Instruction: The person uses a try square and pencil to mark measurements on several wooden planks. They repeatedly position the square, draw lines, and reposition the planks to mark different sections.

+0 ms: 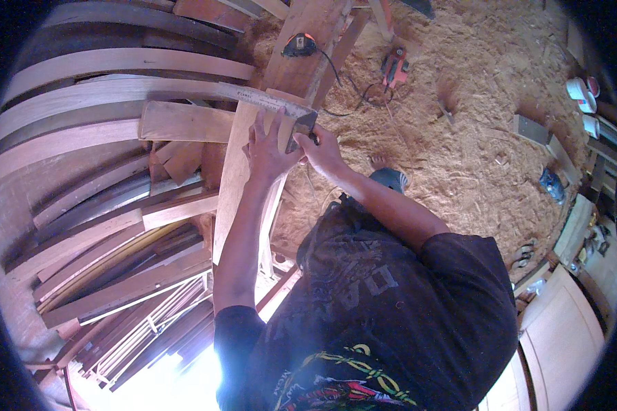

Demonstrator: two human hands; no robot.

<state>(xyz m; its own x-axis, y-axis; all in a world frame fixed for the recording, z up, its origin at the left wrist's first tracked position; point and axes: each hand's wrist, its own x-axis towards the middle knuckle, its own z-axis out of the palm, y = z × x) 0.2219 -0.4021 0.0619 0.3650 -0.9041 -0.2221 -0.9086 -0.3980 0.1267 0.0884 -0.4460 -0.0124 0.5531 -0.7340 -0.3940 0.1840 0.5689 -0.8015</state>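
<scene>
The left hand (267, 147) lies flat, fingers spread, pressing a metal square (271, 101) onto a pale plank (236, 178) that runs lengthwise over stacked boards (96, 123). The right hand (322, 152) is closed at the square's end, apparently gripping a small dark tool; its identity cannot be confirmed.

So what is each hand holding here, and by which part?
The left hand presses flat on a metal square ruler near its corner, on the plank. The right hand grips something small by that corner; what cannot be told.

Pale tan plank (236, 178), grey metal square (271, 101), orange sander (395, 67), golden sawdust floor (473, 137).
</scene>
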